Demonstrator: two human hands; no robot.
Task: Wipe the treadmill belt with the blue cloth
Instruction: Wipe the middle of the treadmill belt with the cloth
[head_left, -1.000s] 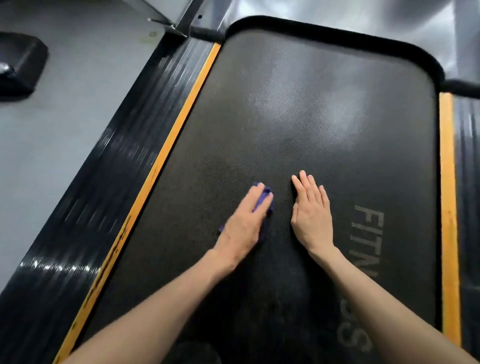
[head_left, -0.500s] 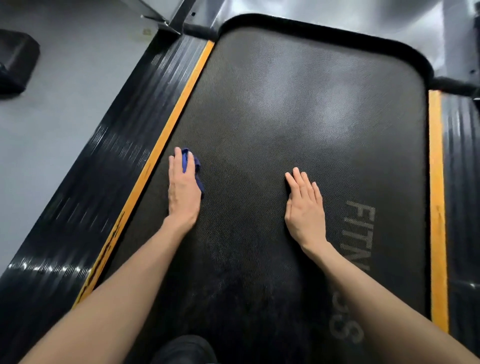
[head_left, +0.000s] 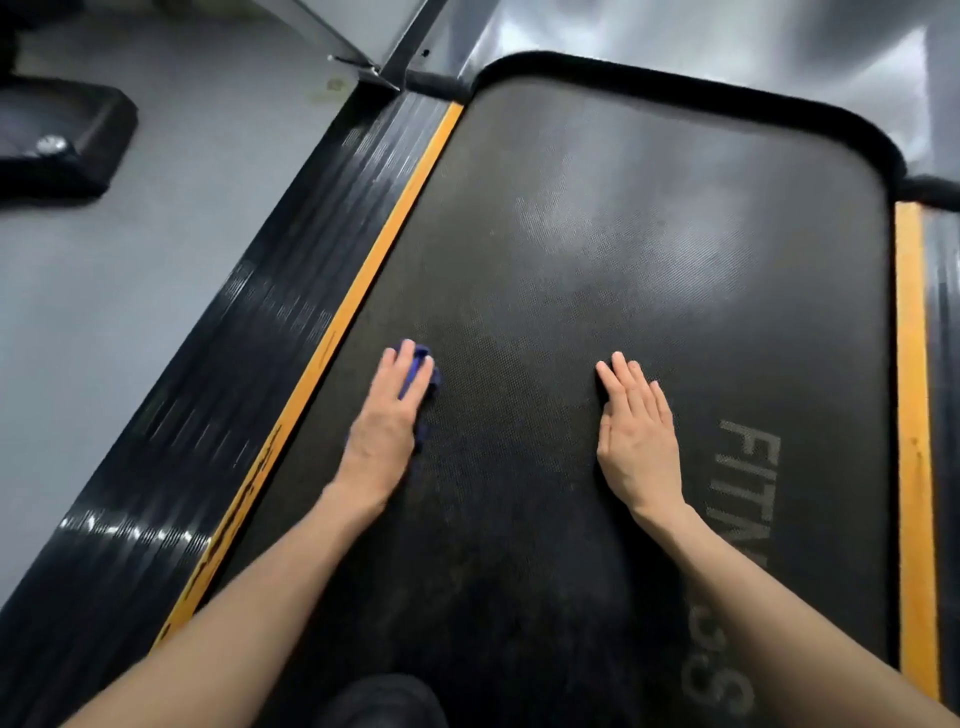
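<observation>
The dark textured treadmill belt fills the middle of the view, with grey lettering at the lower right. My left hand lies flat on the belt's left part and presses the blue cloth down; only folds of the cloth show between and beside my fingers. Flat on the belt to the right rests my right hand, fingers together, palm down, holding nothing. A hand's width of belt separates the cloth from the left yellow stripe.
Ribbed black side rails with yellow stripes flank the belt; the right stripe runs along the right edge. Grey floor lies to the left, with a black padded block at the top left. A metal frame post stands beyond the left rail.
My left hand swept the cloth from mid-belt to the left yellow stripe, then came back a little to the right. My right hand stayed flat in place.
</observation>
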